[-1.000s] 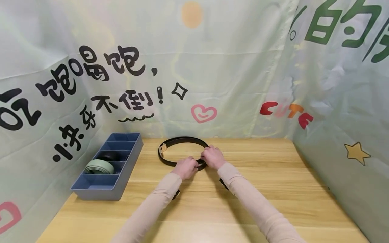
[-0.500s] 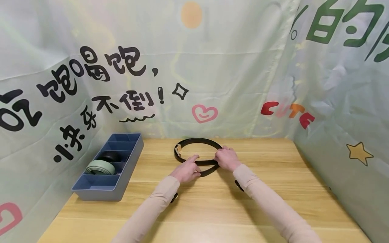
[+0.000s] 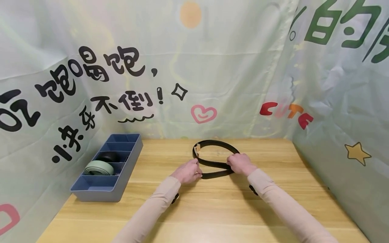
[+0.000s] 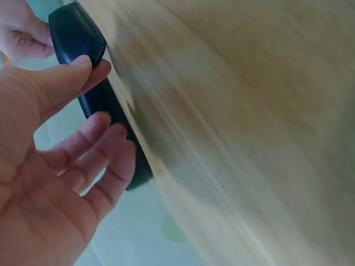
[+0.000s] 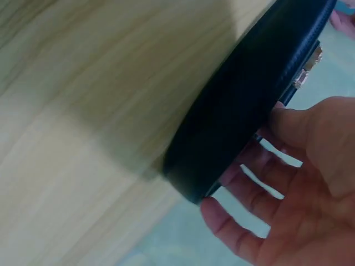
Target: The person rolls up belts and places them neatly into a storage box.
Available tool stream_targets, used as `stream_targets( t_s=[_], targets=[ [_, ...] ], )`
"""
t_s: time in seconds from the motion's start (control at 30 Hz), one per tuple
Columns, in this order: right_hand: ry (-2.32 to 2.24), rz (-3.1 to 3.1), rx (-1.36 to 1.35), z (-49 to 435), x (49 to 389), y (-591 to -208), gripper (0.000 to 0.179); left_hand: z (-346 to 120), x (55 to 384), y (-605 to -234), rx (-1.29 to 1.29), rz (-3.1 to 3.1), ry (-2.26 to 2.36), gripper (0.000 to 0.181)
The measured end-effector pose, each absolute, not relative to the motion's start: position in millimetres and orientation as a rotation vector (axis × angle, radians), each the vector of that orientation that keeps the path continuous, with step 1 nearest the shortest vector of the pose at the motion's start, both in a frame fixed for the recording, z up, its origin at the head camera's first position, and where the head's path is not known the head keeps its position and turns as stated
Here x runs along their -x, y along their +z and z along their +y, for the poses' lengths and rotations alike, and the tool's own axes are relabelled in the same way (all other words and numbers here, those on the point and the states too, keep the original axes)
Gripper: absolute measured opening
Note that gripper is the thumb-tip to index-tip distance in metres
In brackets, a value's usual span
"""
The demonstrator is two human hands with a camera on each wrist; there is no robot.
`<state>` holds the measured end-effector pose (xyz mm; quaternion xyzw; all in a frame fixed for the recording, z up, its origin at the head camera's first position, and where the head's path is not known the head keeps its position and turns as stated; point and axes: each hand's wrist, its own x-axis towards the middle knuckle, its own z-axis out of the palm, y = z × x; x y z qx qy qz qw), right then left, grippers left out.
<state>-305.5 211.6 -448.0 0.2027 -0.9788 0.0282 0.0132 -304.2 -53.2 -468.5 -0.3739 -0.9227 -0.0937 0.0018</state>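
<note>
A black leather belt [image 3: 216, 174] stands on edge on the wooden table in a loop, with a gold buckle [image 3: 197, 150] at its left. My left hand [image 3: 186, 171] pinches the belt's free end; in the left wrist view thumb and index finger grip the stitched tip [image 4: 77, 33], the other fingers loosely bent. At the right bend, my right hand [image 3: 241, 164] holds the strap where its two runs come together. The right wrist view shows the belt's broad side [image 5: 238, 94] with my thumb and fingers at its upper edge.
A blue-grey divided box [image 3: 129, 177] stands at the left of the table [image 3: 194, 209]. Inside lie a rolled light green belt [image 3: 99, 167] and a black coil [image 3: 107, 156] behind it. Printed cloth walls [image 3: 237, 84] close off the back and sides.
My right hand has slid right along with the belt loop and buckle. The left hand, near its old place, now pinches the free end, and the front run is drawn out longer.
</note>
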Motion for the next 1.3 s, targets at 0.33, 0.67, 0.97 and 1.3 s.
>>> stream_targets(
  t_s=[0.33, 0.67, 0.97, 1.3],
  targets=[
    [0.116, -3.146, -0.464, 228.4, 301.1, -447.5, 0.033, -51.8, 304.5, -469.9, 1.218, -2.912, -0.365, 0.013],
    [0.127, -3.193, -0.298, 243.3, 295.9, -440.4, 0.028, -53.7, 307.7, -469.9, 1.242, -2.913, -0.365, 0.013],
    [0.123, -3.194, -0.127, 253.4, 302.4, -440.8, 0.011, -57.9, 313.4, -466.4, 1.179, -2.957, -0.416, 0.015],
    [0.324, -2.998, -0.443, 215.3, 300.5, -444.1, 0.015, -70.5, 321.4, -469.2, 1.269, -2.873, -0.438, 0.014]
  ],
)
